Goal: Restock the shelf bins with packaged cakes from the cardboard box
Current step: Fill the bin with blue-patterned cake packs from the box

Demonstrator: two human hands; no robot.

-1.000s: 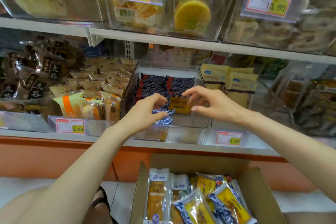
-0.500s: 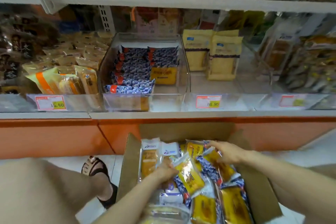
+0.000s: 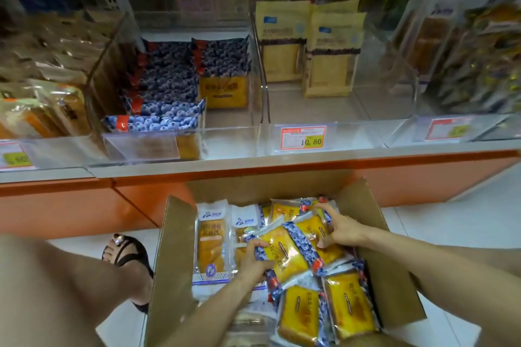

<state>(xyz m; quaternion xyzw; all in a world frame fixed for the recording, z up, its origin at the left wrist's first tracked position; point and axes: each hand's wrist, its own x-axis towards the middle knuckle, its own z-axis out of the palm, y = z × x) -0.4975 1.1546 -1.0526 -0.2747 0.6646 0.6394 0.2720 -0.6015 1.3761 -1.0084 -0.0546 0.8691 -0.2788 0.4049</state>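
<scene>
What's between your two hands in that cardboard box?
Head view: a yellow cake packet fills the gap, its left end gripped by the left hand; the right hand holds a neighbouring packet.

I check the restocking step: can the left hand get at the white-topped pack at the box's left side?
Probably yes: the white-topped pack sits uncovered beside the left hand. But that hand grips a blueberry-print cake pack, so it must let go first.
</scene>
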